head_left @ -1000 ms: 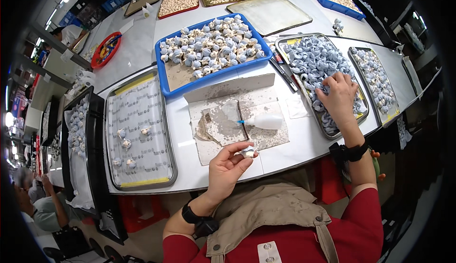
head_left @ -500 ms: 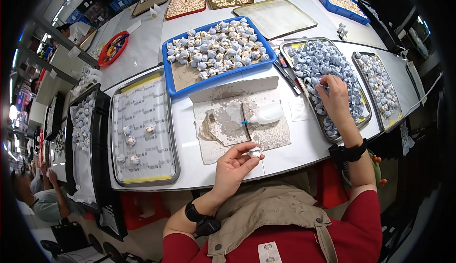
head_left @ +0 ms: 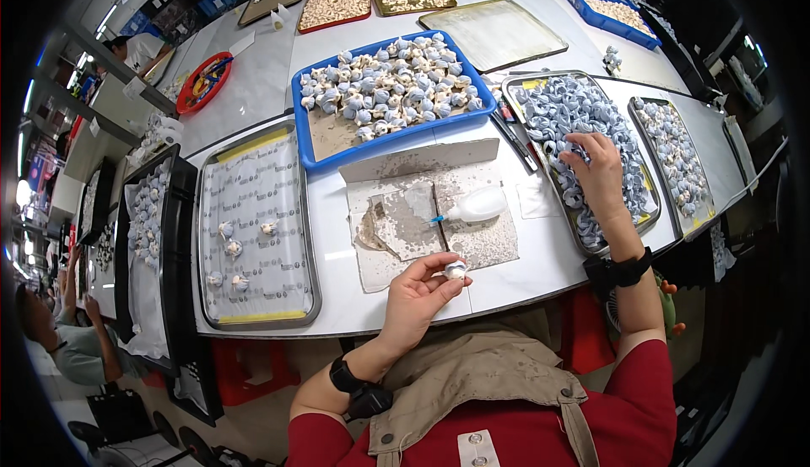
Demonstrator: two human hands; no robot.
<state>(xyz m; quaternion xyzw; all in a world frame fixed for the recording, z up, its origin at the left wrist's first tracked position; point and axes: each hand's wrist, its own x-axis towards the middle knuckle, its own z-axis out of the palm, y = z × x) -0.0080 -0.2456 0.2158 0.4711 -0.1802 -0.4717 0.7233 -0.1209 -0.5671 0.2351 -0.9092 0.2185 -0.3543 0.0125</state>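
Observation:
Near the table's front edge, my left hand (head_left: 413,300) pinches a small white-and-blue figurine piece (head_left: 456,270) between thumb and fingertips. My right hand (head_left: 601,176) hovers at the left part of a metal tray (head_left: 582,244) heaped with curled blue-grey pieces (head_left: 595,113). Its fingers are bent together, and whatever lies between the tips is too small to make out. Between the hands lies a stained cardboard sheet (head_left: 481,246), bearing a white squeeze bottle (head_left: 479,204) on its side with a blue tip.
A blue tray (head_left: 325,160) of blue-and-cream figurine pieces stands behind the cardboard. On the left, a paper-lined metal tray (head_left: 253,273) carries several similar pieces. Another filled tray (head_left: 675,159) sits far right. A black crate (head_left: 177,256) borders the table's left end, where another person (head_left: 80,345) is visible.
Both hands keep nearly the same places. The whole view has shifted very slightly, and the person at the left has moved their arms.

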